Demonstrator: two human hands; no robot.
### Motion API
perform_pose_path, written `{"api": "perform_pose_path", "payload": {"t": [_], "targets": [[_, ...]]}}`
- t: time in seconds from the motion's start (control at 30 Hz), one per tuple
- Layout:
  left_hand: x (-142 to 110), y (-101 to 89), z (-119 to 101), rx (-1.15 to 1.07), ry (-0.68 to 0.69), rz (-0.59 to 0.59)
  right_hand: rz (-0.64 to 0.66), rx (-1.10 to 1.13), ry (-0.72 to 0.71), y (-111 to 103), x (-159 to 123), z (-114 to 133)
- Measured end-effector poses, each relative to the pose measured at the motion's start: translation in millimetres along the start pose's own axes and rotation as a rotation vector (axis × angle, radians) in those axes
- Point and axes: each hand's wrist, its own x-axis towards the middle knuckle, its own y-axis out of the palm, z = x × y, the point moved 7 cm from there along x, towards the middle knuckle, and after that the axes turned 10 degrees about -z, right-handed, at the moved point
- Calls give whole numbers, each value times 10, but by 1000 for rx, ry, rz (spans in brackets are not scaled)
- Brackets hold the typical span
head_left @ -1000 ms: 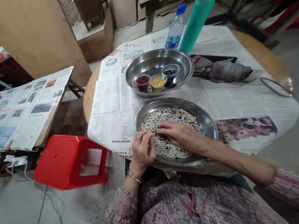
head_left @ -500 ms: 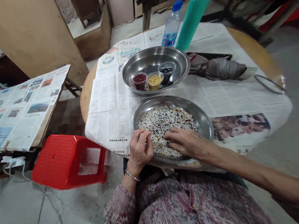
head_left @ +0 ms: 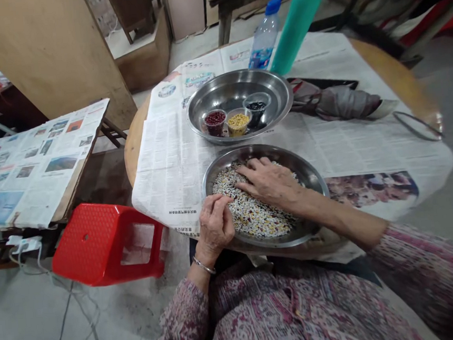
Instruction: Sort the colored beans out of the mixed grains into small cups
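The right hand (head_left: 269,183) lies open, fingers spread and resting on a shallow layer of mixed beans (head_left: 254,218) in a stainless steel basin (head_left: 308,176), grasping nothing that shows. The left hand (head_left: 215,226), with a metal bangle (head_left: 203,266) at its wrist, has its fingertips bunched at the basin's near side; whether they pinch a grain is too small to tell. The basin sits near the edge of a round wooden counter (head_left: 134,151) covered in newspaper (head_left: 163,170). A hard lean on the near rim could tip it and scatter the small, smooth beans onto the concrete floor (head_left: 26,325). Polished steel on thin paper may also slide if nudged. Just beyond, a second glossy basin (head_left: 278,88) holds 3 clear cups (head_left: 238,125) of red, yellow and black beans. A careless reach across could knock these light cups over and mix the colours.
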Motion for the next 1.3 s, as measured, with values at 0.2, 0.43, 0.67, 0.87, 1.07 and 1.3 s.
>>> {"api": "perform_pose_path", "payload": {"t": [0.2,0.43,0.67,0.87,1.07,1.3], "targets": [[-10,-12,0,6,3,-7,137,499,-100,-44,-405,271],[-12,-16,12,20,-14,-1,183,537,-317,-116,-518,662],[-3,-15,9,-6,-11,-9,22,127,-44,-157,-217,-96],[-19,-6,32,-1,-12,-15,-17,6,142,-204,-328,-391],[-1,-14,4,24,7,-4,163,458,-36,-153,-525,136],[5,-8,-6,1,1,-8,437,424,-193,-271,-831,125]]}}
